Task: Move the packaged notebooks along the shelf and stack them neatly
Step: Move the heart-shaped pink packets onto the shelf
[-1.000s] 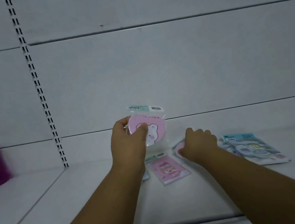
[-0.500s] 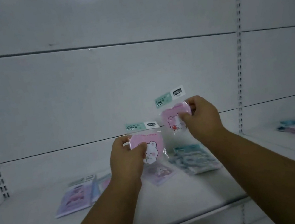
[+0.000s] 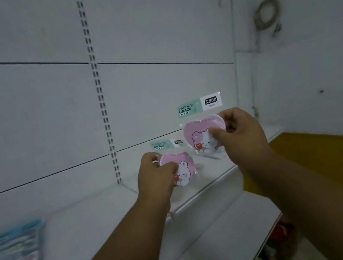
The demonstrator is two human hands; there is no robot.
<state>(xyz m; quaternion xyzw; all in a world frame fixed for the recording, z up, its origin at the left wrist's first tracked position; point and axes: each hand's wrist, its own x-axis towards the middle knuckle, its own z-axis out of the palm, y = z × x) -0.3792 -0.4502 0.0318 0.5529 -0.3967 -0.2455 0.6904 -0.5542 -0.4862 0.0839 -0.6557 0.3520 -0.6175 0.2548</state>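
My left hand (image 3: 155,176) grips a pink heart-shaped packaged notebook (image 3: 184,168) with a white bear and a green header card, held low just above the white shelf (image 3: 91,224). My right hand (image 3: 239,136) grips a second pink heart notebook (image 3: 199,135) in the same clear pack, held higher and further right. Both packs hang in the air, apart from each other. A blurred stack of blue packaged notebooks (image 3: 11,249) lies flat on the shelf at the far left.
A slotted upright (image 3: 104,118) divides the white back panel. The shelf ends at the right near a wall corner, with a yellow floor (image 3: 331,159) beyond. A lower shelf (image 3: 219,236) juts out below, with colourful items (image 3: 276,249) under it.
The view has swung right along the shelf. Both hands carried their heart notebooks rightward; the blue stack now sits far left, and the other flat packs have left the view.
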